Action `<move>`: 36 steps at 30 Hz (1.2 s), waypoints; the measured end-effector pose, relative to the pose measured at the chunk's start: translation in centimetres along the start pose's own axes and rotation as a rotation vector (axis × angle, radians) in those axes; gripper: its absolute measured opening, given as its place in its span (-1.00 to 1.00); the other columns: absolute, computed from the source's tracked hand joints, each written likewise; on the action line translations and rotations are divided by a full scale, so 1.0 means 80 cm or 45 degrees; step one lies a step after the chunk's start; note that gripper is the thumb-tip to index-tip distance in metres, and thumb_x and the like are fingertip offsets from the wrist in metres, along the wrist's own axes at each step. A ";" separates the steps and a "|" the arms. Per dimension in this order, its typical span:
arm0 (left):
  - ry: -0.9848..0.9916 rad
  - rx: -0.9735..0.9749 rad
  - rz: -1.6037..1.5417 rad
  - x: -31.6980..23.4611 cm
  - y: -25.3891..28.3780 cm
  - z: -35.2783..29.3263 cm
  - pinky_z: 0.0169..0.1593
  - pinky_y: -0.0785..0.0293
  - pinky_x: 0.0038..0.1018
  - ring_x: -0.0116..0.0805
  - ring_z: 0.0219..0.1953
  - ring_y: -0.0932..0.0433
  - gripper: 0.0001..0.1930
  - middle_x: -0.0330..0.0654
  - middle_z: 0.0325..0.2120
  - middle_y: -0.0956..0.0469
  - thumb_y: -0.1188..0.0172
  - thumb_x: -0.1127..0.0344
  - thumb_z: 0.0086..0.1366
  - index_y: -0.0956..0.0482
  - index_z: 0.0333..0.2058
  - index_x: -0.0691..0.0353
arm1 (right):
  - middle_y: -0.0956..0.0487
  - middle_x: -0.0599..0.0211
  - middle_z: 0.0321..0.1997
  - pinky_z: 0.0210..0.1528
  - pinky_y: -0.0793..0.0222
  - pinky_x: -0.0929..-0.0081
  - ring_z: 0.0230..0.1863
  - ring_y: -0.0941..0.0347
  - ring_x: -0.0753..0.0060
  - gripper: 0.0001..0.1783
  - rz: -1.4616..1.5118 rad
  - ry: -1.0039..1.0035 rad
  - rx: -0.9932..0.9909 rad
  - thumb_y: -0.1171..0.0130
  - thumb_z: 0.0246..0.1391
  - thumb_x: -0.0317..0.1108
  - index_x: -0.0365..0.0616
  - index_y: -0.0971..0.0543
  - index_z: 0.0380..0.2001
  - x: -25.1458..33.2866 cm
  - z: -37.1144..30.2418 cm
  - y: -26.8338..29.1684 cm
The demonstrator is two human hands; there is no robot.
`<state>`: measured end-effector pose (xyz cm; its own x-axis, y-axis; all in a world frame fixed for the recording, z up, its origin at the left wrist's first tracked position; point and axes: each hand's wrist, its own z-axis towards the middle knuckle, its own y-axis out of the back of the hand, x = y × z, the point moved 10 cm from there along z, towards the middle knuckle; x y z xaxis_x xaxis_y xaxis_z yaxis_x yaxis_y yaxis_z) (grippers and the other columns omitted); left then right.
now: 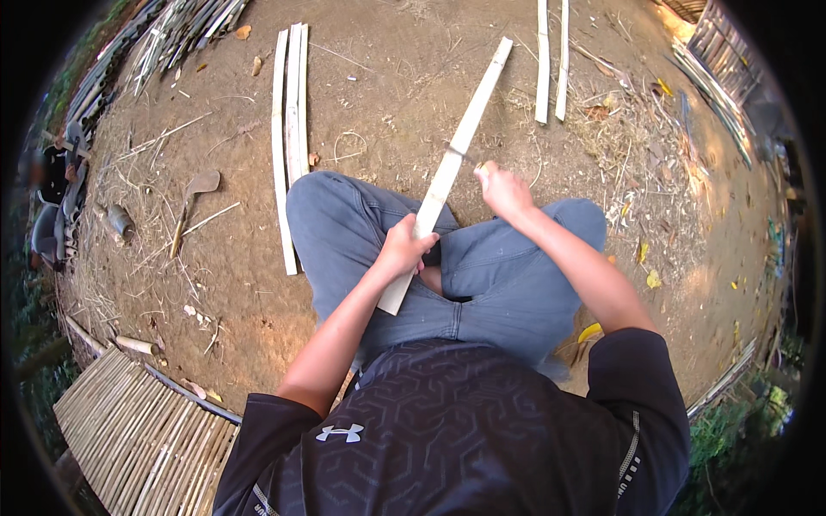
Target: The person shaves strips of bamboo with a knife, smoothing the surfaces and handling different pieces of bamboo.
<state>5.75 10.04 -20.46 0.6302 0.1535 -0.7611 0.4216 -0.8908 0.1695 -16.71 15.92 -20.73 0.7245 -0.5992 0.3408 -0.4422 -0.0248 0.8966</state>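
Observation:
A long, pale split-bamboo strip (465, 129) slants across my lap, its near end over my left thigh and its far end up and to the right. My left hand (406, 247) is closed around its lower part. My right hand (506, 191) grips a knife (465, 156) by its light handle, just right of the strip. The thin dark blade lies across the strip at about mid-length; whether it cuts in cannot be made out. My legs (344, 224) are folded on the ground beneath.
Several bamboo strips (278, 146) lie by my left knee, two more strips (542, 69) ahead right. A broad-bladed tool (203, 183) and a cylindrical container (120, 222) rest on the dirt at left. A strip pile (185, 39), a slatted bamboo platform (142, 434) and another person (58, 202) are farther left.

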 end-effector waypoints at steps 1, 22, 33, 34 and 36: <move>0.024 0.021 -0.018 0.004 -0.001 -0.003 -0.74 -0.40 -0.42 -0.42 -0.75 -0.49 -0.69 -0.14 -0.57 -0.52 -0.29 0.33 0.30 -0.34 -0.21 0.38 | -0.64 -0.05 -0.51 -0.40 -0.55 -0.06 -0.45 -0.64 -0.14 -0.55 -0.109 0.235 -0.067 0.15 0.42 0.00 -0.21 -0.47 -0.20 0.029 -0.021 0.007; 0.049 0.040 -0.027 -0.006 -0.003 -0.009 -0.74 -0.37 -0.48 -0.49 -0.75 -0.44 -0.71 -0.23 -0.57 -0.46 -0.28 0.30 0.31 -0.34 -0.22 0.31 | -0.65 -0.08 -0.36 -0.24 -0.55 -0.09 -0.29 -0.64 -0.19 -0.61 -0.048 -0.200 -0.117 0.10 0.39 -0.02 -0.12 -0.49 -0.12 -0.074 0.060 0.026; 0.043 0.040 -0.084 -0.003 0.003 -0.007 -0.74 -0.37 -0.45 -0.46 -0.75 -0.46 -0.70 -0.17 -0.57 -0.49 -0.27 0.34 0.31 -0.33 -0.20 0.36 | -0.66 -0.04 -0.40 -0.42 -0.57 -0.01 -0.36 -0.67 -0.06 -0.55 -0.197 0.324 -0.115 0.13 0.41 0.00 -0.20 -0.50 -0.13 -0.019 0.086 0.016; 0.042 0.047 -0.095 -0.001 0.002 -0.010 -0.74 -0.37 -0.45 -0.46 -0.74 -0.46 -0.71 -0.17 -0.57 -0.49 -0.27 0.34 0.31 -0.33 -0.21 0.36 | -0.66 -0.04 -0.40 -0.40 -0.58 -0.01 -0.35 -0.67 -0.07 -0.56 -0.178 0.242 -0.035 0.13 0.41 -0.01 -0.19 -0.50 -0.12 -0.022 0.089 0.017; 0.069 0.043 -0.099 0.001 0.004 -0.013 -0.74 -0.38 -0.46 -0.46 -0.74 -0.47 -0.71 -0.17 -0.56 -0.51 -0.27 0.34 0.32 -0.33 -0.21 0.36 | -0.66 -0.06 -0.40 -0.35 -0.58 -0.02 -0.35 -0.66 -0.08 -0.58 -0.154 0.068 0.122 0.12 0.41 -0.03 -0.17 -0.51 -0.12 -0.044 0.094 0.022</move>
<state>6.62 10.23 -19.81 0.6310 0.2449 -0.7362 0.4489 -0.8891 0.0890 -24.00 11.94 -22.47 0.8013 -0.5440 0.2489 -0.3967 -0.1717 0.9018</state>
